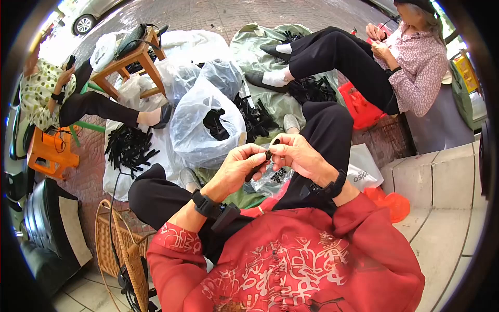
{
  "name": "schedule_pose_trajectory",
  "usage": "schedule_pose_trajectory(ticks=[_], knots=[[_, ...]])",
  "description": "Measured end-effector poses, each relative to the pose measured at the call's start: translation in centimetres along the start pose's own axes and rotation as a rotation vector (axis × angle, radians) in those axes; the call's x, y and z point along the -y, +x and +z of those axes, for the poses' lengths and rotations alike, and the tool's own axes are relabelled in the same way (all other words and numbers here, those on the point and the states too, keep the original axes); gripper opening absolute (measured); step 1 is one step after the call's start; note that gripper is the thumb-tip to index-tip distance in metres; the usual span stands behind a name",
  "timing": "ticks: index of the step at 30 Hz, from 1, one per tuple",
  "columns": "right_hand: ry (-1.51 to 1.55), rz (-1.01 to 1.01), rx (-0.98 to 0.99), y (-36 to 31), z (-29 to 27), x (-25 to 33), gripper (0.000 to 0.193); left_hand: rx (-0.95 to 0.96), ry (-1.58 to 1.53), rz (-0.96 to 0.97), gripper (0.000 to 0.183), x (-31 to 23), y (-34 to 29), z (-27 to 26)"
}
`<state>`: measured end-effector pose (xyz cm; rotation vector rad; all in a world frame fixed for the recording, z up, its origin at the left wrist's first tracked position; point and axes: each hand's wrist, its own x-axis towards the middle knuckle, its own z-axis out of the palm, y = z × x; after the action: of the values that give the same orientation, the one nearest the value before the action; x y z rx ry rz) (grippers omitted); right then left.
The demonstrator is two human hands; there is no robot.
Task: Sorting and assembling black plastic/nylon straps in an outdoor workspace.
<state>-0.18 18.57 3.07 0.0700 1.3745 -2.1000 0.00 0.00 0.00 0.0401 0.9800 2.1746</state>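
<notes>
Between my two hands, above my lap, is a small black piece point(268, 155) whose kind I cannot make out. The thumb and fingers of my left hand point(234, 169) pinch it from one side. From the other side my right hand point(305, 158) grips it, fingertips nearly touching those of the left. Below the hands a clear plastic bag point(278, 178) with dark bits in it lies between my knees. Just beyond stands a large translucent bag point(189, 122), its torn opening showing black pieces. A heap of black strips point(255, 117) lies beside that bag.
Another heap of black strips point(130, 148) lies left on white sheeting. A wooden stool point(132, 58) stands behind. One person sits left point(44, 96), another right point(416, 67), beside a red bag point(362, 106). A wicker basket point(117, 244) is near left; tiled steps point(431, 182) rise right.
</notes>
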Motion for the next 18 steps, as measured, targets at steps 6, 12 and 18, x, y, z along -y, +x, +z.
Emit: schedule_pose_trajectory(ticks=[6, 12, 18], knots=[[0.023, 0.002, -0.04, -0.5, 0.7, -0.5, 0.013, -0.083, 0.108, -0.05, 0.011, 0.0, -0.9, 0.4], [-0.042, -0.018, -0.081, 0.0, 1.0, -0.5, 0.013, -0.056, 0.138, 0.058, 0.011, 0.4, -0.3, -0.4], [-0.229, -0.167, -0.105, 0.5, 1.0, -1.2, 0.011, -0.051, 0.111, 0.133, 0.013, 0.9, 0.1, -0.6]])
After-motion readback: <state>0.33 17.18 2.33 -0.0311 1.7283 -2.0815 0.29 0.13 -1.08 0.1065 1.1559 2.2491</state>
